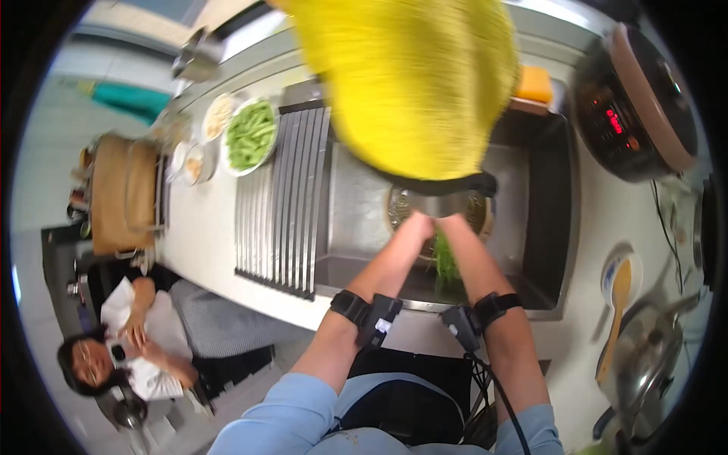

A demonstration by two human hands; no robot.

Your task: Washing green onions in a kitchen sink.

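Note:
Both my arms reach into a stainless steel sink (355,199). My left hand (421,223) and my right hand (450,222) are close together over a round basket or bowl (398,207) in the basin. Most of each hand is hidden behind a blurred yellow cloth-like thing (421,85) with a black edge and a grey metallic part under it, so the fingers do not show. A bunch of green leafy stalks (446,259) trails towards me between my wrists. Whether either hand grips it I cannot tell.
A roll-up drying rack (284,199) covers the sink's left side. Left of it stand a bowl of cut green vegetables (250,136) and small dishes. To the right are a rice cooker (631,108), a wooden spatula (617,318) and a lidded pan (645,352). A person sits at lower left.

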